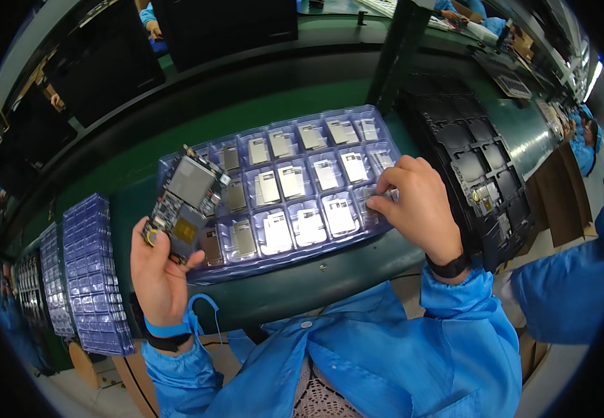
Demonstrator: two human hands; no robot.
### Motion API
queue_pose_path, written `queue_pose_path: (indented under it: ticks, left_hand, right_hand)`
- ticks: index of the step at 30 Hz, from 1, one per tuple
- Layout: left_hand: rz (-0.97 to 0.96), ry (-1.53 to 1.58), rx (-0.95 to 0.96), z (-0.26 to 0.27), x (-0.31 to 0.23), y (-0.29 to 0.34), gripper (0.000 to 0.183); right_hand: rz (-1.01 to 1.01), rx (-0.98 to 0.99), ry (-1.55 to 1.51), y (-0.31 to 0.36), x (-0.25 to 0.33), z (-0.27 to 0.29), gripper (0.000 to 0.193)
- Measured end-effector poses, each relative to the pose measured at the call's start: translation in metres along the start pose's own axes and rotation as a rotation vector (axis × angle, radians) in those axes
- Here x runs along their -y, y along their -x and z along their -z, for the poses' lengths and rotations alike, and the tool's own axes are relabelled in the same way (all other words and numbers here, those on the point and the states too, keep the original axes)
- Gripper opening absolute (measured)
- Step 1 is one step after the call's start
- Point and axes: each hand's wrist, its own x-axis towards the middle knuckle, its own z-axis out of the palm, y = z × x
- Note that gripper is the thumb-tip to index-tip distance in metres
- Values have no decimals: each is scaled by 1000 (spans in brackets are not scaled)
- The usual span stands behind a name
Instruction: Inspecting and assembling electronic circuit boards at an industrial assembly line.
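Observation:
My left hand (159,272) grips the lower end of a populated circuit board (192,181), holding it tilted above the left part of a clear bluish plastic tray (274,265). Thin silvery metal plates (278,230) lie in the tray's compartments, several to a pocket. At the tray's right end, my right hand (419,202) has its thumb and forefinger curled close together over a front pocket. Whatever the fingertips hold, if anything, is too small and hidden to make out. A blue wrist strap with a coiled cord (204,306) circles my left wrist.
To the right, a stack of black moulded trays (479,164) holds a board in one pocket. Stacked clear bluish trays (93,272) stand at the left. A dark green post (396,56) rises behind the tray. Someone's blue sleeve (567,292) is near at right.

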Motion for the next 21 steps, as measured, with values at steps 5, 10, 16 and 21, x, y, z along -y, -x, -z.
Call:
queue_pose_path:
  ticks: [5,10,16,21]
  left_hand:
    - [4,-102,15,-14,10,8,30]
    - [26,-107,65,-28,19,2,30]
    - [77,26,118,-36,28,7,33]
    - [126,64,165,-37,34,11,33]
  right_hand:
    - [-22,17,28,9,-4,-9,32]
    - [-88,-109,-122,-4,-11,-15,30]
    - [-98,-62,-81,-33,-4,-40,23]
    - [-125,-114,-228,-33,-8,-42,22]
